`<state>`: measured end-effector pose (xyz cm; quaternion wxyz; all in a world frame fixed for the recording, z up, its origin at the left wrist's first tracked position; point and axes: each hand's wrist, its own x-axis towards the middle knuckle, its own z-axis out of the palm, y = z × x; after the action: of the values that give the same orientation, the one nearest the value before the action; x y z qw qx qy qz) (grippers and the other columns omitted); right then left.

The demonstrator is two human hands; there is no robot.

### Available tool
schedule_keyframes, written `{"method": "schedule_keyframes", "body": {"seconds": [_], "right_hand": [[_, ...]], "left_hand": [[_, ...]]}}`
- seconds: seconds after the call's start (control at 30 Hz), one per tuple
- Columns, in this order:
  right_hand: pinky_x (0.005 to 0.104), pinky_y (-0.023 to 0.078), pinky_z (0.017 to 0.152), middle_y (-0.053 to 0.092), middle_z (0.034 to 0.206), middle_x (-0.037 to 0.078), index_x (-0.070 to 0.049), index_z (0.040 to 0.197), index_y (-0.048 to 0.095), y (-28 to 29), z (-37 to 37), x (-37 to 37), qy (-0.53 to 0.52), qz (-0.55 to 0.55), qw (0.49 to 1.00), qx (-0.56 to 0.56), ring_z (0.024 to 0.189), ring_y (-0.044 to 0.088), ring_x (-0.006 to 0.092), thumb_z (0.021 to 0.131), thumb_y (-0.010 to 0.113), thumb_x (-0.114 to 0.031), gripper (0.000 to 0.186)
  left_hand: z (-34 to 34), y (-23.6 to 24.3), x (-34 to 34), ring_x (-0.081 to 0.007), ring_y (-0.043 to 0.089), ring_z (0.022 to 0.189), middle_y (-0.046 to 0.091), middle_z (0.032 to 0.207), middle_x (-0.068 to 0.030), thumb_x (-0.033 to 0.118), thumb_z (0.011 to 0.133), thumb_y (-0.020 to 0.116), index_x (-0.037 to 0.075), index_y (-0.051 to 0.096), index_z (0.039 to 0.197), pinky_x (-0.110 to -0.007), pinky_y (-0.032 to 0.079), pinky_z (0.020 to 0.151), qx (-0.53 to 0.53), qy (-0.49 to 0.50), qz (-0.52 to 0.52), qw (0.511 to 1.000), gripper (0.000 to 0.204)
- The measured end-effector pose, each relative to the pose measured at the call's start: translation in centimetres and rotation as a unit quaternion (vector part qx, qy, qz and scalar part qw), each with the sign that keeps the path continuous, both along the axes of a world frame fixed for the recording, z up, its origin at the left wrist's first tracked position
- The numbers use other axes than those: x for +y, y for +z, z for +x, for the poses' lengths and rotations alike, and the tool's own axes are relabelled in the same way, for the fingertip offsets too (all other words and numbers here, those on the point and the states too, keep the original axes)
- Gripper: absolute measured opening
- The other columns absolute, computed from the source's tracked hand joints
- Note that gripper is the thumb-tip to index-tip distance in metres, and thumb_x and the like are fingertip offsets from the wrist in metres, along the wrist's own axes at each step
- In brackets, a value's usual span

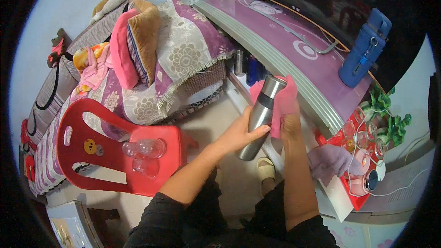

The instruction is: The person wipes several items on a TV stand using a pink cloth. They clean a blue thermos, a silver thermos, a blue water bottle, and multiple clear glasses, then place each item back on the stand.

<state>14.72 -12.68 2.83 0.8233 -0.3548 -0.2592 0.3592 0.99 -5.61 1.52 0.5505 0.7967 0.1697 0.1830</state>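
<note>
- Your left hand [239,133]: fingers clamped round steel flask [260,115], tilted between your hands;
- Your right hand [290,127]: pink cloth [288,98] at flask's top; covered fingers, cannot tell;
- Television [321,0]: small white lettering, lower edge.

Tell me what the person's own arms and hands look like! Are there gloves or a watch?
Two plain black sleeves stop around the elbows, leaving both forearms bare. The left hand wears no glove. The right hand is partly hidden. I see no watch or bracelet, but can't tell about rings.
</note>
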Motion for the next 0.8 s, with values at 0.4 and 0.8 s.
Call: {"method": "schedule_keyframes", "body": {"seconds": [0.4,0.8], "right_hand": [[0.0258,0.043,0.081,0.050,0.109,0.003,-0.005,0.121,0.042,0.3,-0.7,-0.7,0.032,0.015,0.997,-0.073,0.096,0.050,0.0121,0.075,0.067,-0.019,0.055],[0.0294,0.041,0.087,0.049,0.113,0.002,-0.007,0.120,0.045,0.6,-0.2,-1.6,0.032,0.079,0.995,0.044,0.103,0.048,0.0144,0.080,0.060,-0.023,0.045]], "left_hand": [[0.0,-1.5,1.6,-0.0336,0.049,0.110,0.048,0.117,-0.0231,0.024,0.067,0.077,0.003,0.025,0.128,-0.039,0.040,0.091,-0.073,0.076,0.179,0.978,0.083],[0.3,-2.0,2.2,-0.0350,0.046,0.114,0.044,0.120,-0.0205,0.024,0.063,0.079,0.001,0.026,0.128,-0.040,0.037,0.094,-0.102,0.070,0.293,0.948,0.087]]}}
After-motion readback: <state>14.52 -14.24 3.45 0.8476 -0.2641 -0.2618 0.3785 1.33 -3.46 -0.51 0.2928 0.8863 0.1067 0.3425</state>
